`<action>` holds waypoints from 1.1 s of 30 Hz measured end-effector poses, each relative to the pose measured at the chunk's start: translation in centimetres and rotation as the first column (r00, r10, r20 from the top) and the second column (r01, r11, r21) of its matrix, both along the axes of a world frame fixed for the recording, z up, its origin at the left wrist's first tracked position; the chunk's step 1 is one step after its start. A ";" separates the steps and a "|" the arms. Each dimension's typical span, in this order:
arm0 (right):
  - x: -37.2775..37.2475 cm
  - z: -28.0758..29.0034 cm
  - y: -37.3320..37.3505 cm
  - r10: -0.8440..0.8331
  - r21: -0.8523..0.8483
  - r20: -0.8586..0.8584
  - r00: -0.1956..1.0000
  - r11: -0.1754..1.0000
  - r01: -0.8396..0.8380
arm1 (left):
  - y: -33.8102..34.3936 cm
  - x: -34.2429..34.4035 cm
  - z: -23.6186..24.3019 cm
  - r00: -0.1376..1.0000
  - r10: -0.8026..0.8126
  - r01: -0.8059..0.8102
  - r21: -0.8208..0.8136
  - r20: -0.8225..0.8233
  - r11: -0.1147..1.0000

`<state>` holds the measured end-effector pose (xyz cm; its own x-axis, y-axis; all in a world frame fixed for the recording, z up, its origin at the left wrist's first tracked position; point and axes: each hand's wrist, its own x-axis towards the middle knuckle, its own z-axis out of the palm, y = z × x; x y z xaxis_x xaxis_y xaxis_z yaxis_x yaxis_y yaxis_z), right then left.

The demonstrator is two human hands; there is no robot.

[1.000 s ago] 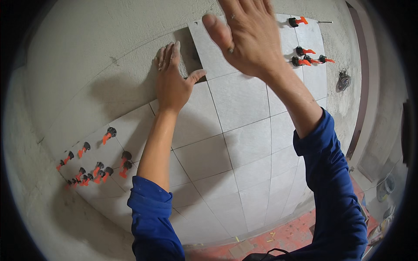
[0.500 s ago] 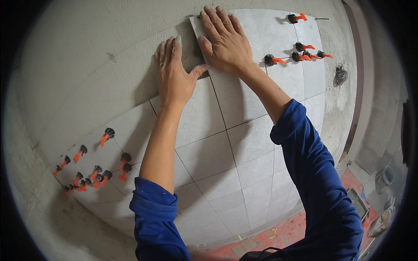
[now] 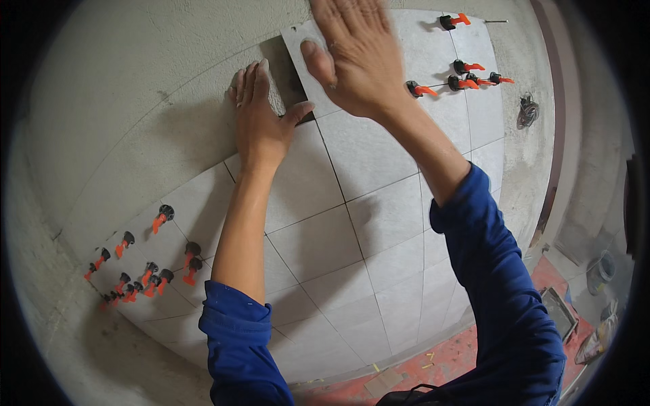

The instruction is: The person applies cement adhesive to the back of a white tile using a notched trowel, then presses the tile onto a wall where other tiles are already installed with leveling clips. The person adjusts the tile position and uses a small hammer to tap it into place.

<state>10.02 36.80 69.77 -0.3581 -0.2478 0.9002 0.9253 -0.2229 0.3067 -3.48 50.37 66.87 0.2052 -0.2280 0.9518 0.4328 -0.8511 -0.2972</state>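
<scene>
My right hand (image 3: pixel 359 57) is over the top light-grey wall tile (image 3: pixel 426 51), fingers outstretched and slightly blurred; their tips run past the upper edge of the picture. It looks raised off the tile face. My left hand (image 3: pixel 261 125) is spread beside that tile's left edge, fingers pointing up over the bare wall. Its thumb reaches toward the tile's lower left corner, near the joint with the laid tile (image 3: pixel 298 169) below. Whether the thumb touches the tile, I cannot tell. Neither hand holds anything.
Black and orange levelling clips (image 3: pixel 457 82) sit in the joints at upper right, with more clips (image 3: pixel 162 218) at lower left. A bundle of wires (image 3: pixel 527 111) pokes from the wall. Down right are a bucket (image 3: pixel 600 271), a tray (image 3: pixel 559 312) and the red floor covering (image 3: pixel 447 358).
My right hand has come up off the tile and looks larger, its fingers higher in the picture. The left hand stays spread at the tile's edge. The view has shifted slightly.
</scene>
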 end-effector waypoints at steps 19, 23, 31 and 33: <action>1.0 -0.1 -2.0 0.009 -0.007 -0.048 0.999 1.000 -0.009 | 0.1 -0.2 0.1 0.998 0.056 -0.057 -0.006 -0.037 0.998; 1.2 -1.2 4.5 -0.138 -0.155 -0.149 0.979 0.981 0.114 | 0.0 -0.3 0.0 0.996 0.064 -0.068 -0.070 -0.060 0.995; 3.6 -1.6 5.1 0.185 -0.155 -0.067 0.981 0.969 -0.193 | -1.2 -0.9 0.6 0.995 0.015 -0.030 -0.143 -0.103 0.989; 3.1 -3.8 3.9 0.385 -0.149 -0.168 0.907 0.900 -0.410 | -1.7 -1.5 1.1 0.992 0.014 -0.042 -0.217 -0.128 0.975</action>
